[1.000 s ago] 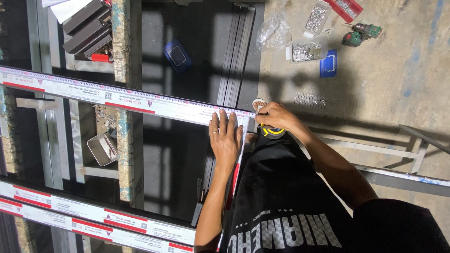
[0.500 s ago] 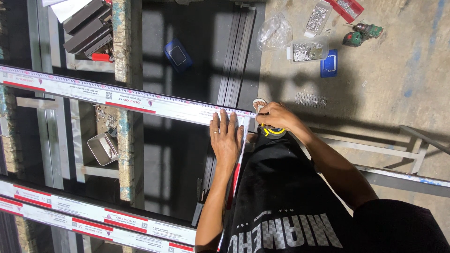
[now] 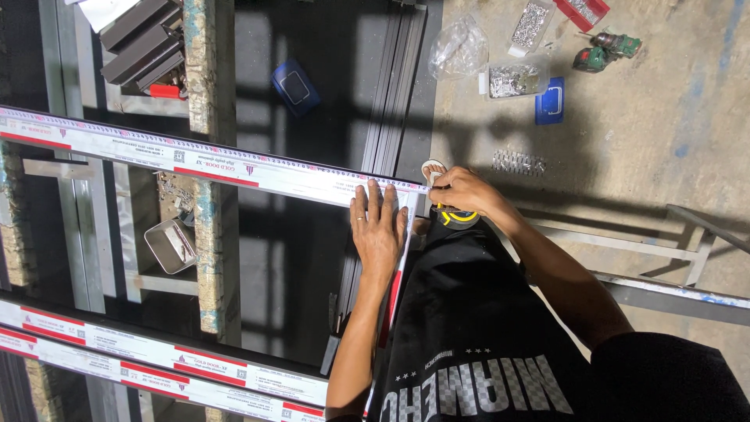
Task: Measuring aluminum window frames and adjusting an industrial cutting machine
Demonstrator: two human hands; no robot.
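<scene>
My left hand (image 3: 379, 230) lies flat and open on the long white profile (image 3: 195, 160) with red label strips; my right hand (image 3: 461, 191) is closed on a yellow tape measure (image 3: 453, 216) at its end. On the floor, clear bags of screws (image 3: 516, 78) sit beside a blue box (image 3: 550, 100); a small metal tray (image 3: 169, 244) holds bits.

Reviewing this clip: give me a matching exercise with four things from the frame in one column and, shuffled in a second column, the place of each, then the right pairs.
Things
1. left hand
2. right hand
3. blue case
4. open metal tin

Places
A. on the dark floor above the long white profile
B. below the long white profile, beside a rusty beam
C. flat on the end of the long white profile, fingers spread
D. at the profile's end, closed over a yellow and black tape measure

Pairs: 1-C, 2-D, 3-A, 4-B
</scene>
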